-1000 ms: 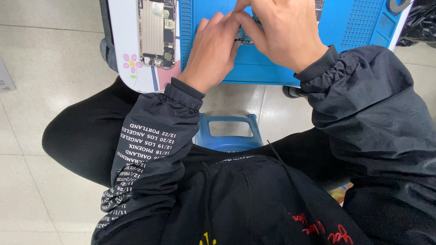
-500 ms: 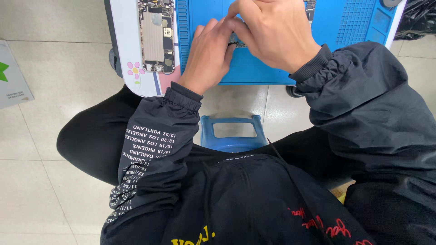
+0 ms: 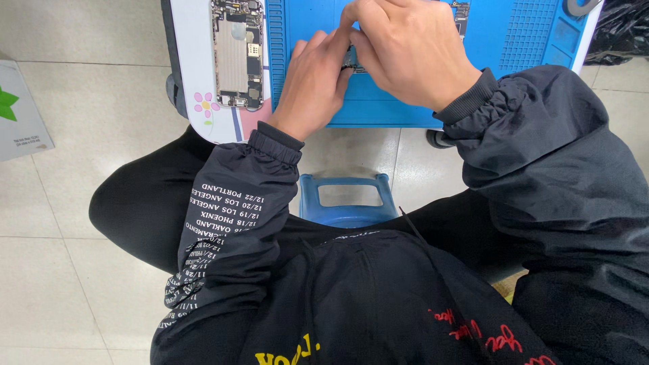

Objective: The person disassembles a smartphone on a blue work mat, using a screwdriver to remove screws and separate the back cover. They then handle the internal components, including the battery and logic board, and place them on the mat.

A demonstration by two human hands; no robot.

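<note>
Nearest the camera, black-sleeved arms reach forward over a blue stool [image 3: 345,203] standing on the tiled floor [image 3: 61,223]. Beyond the stool, the left hand [image 3: 314,88] rests on the near part of a blue mat [image 3: 399,111], fingers curled narrow and pinching a small dark part [image 3: 351,59] from the left. Touching it, the right hand [image 3: 412,57] grips the same part from the right, fingers closed over it. Left of the mat, an opened phone [image 3: 236,54] lies flat on the white table [image 3: 193,61], internals facing up, well apart from both hands. Farther back, a second opened device [image 3: 462,12] lies on the mat near the top edge.
</note>
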